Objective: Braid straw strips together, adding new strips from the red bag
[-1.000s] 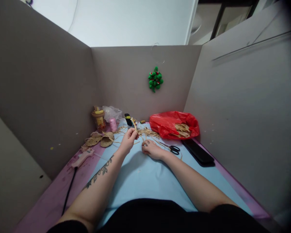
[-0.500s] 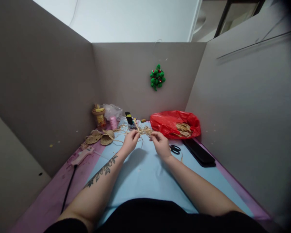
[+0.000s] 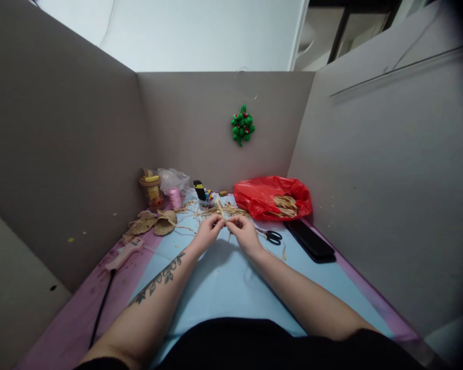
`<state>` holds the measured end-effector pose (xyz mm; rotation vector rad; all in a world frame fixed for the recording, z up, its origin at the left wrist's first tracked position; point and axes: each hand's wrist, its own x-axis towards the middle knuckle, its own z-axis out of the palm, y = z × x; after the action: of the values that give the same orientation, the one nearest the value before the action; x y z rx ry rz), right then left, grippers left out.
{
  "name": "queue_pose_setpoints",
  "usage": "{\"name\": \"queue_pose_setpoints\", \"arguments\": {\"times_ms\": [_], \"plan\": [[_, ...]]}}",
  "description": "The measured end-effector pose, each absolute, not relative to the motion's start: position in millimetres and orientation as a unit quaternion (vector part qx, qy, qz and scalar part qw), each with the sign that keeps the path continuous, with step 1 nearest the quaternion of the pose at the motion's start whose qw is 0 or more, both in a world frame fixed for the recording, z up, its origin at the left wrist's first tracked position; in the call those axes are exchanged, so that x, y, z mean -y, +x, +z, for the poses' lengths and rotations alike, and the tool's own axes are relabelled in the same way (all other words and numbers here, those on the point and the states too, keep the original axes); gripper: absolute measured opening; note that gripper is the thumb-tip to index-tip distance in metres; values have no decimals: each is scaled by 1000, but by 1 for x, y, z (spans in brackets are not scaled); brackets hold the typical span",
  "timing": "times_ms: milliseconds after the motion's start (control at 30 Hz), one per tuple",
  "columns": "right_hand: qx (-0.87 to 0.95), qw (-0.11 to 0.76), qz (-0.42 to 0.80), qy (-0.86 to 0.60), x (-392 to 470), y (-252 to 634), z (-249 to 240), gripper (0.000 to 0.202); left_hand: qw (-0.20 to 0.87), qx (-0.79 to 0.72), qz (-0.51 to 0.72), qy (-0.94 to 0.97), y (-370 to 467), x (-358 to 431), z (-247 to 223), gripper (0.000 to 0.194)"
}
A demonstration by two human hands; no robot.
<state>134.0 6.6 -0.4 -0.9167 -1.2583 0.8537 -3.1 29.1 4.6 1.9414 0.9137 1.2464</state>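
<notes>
Above the middle of the light blue table cover (image 3: 239, 293), the two hands meet at one thin dry fibre strip (image 3: 221, 209). This strip is pale yellow-brown, like straw, and it looks dull and a little uneven. Its upper part is wider and light, and it rises from the fingers, leaning slightly to the left. Below the fingers there hangs a short narrow end, which is darker. The middle part is hidden by the fingertips, so its form there I cannot tell.

The left hand (image 3: 209, 230) is closed narrow, with thumb and forefinger pinching the strip. The right hand (image 3: 244, 234) has also its thumb and forefinger pressed together on the strip, just beside the left fingertips.

Behind the hands lie loose fibre strips (image 3: 237, 210) of similar colour, thin and tangled. More fibres (image 3: 286, 205), broader and bundled, show in the opening of the red plastic bag (image 3: 254, 198). Near the right hand are the scissors (image 3: 273, 237) with black handles, and farther to the right is a flat black case (image 3: 312, 242).

On the left side there are two brown, rough cup-like pieces (image 3: 164, 224), the pink glue gun (image 3: 125, 255) with its black cable, and a pink thread spool (image 3: 175, 199). Behind the strip stands a small clear container (image 3: 206, 203) with pens and a black-and-yellow tool. On the grey back panel (image 3: 193, 123) hangs a green decoration (image 3: 243, 126) with red and white spots.
</notes>
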Motion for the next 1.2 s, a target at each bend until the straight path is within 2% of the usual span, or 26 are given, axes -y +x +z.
{"name": "queue_pose_setpoints", "arguments": {"times_ms": [367,633,833,933,1067,1200], "plan": [[589,615,259,-456,0,133,4,9,284,-375,475,744,1,-26,3,20],[651,597,144,-446,3,135,1,11,248,-390,481,745,0,-20,6,17],[673,593,195,-396,2,138,2,16,283,-388,488,729,-2,-22,9,23],[638,611,177,-433,-3,143,3,15,306,-388,479,725,0,-21,12,24],[616,611,155,-473,-14,151,0,25,333,-382,475,719,0,-19,15,24],[631,595,201,-456,-22,157,-4,16,343,-375,480,715,-1,-20,15,24]]}}
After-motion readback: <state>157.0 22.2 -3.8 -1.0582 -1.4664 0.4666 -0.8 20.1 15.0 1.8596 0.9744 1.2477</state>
